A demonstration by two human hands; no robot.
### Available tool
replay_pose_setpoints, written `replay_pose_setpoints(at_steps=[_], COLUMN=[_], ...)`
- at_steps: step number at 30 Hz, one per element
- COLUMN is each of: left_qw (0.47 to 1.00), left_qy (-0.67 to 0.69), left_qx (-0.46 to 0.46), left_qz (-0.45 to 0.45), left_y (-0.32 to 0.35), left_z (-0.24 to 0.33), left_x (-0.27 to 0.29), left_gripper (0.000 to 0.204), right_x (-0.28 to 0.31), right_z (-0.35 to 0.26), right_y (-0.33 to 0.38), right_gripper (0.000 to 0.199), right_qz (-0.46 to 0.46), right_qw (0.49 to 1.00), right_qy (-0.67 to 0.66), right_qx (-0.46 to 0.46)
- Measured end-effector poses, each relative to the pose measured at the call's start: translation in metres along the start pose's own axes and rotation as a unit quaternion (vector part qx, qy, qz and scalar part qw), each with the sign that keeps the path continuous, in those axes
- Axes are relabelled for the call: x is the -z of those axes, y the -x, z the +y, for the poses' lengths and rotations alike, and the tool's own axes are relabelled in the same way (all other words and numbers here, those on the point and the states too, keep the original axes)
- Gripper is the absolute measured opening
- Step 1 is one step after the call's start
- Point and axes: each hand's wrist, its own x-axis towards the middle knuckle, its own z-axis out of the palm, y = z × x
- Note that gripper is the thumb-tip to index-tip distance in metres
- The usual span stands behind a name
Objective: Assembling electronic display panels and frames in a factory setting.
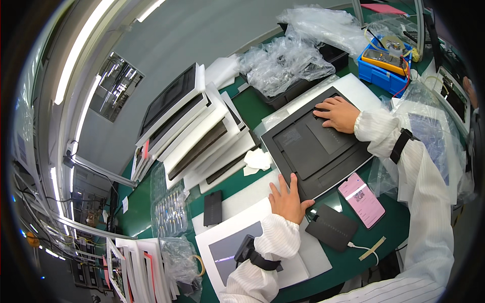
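Observation:
A flat black rectangular panel (pixel 308 146) with a recessed back lies on white foam in the middle of the table. My right hand (pixel 337 115) rests on its far right part, fingers spread over the surface. At the near left corner of the panel, my left hand (pixel 288 200) touches the edge with its fingers apart. Beneath my left wrist is a white-bordered sheet with a grey rectangle (pixel 232 247). A small black box (pixel 331 228) with a white cable sits just right of my left hand, beside a phone (pixel 361 201) with a lit pink screen.
Panels layered with white foam (pixel 202 118) are stacked at the left. Clear plastic bags (pixel 288 65) fill a black bin behind. A blue crate (pixel 379 76) holds a yellow multimeter (pixel 386 59). Near the left edge are a clear tray (pixel 171 214) and another black box (pixel 212 208).

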Motion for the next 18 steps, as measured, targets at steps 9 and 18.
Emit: replay_pose_setpoints(at_steps=[9, 18], left_qw=[1.0, 1.0], left_qy=[-0.001, -0.01], left_qx=[-0.02, -0.018], left_qz=[0.006, 0.01], left_y=[-0.004, -0.004], left_z=[-0.002, -0.005], left_x=[0.002, 0.002], left_gripper=[0.088, 0.088], right_x=[-0.009, -0.002], right_z=[-0.028, -0.028], right_y=[0.003, -0.013], right_gripper=[0.044, 0.037], right_qz=[0.02, 0.014], right_qw=[0.995, 0.997], right_qy=[0.089, 0.038], right_qx=[-0.043, -0.069])
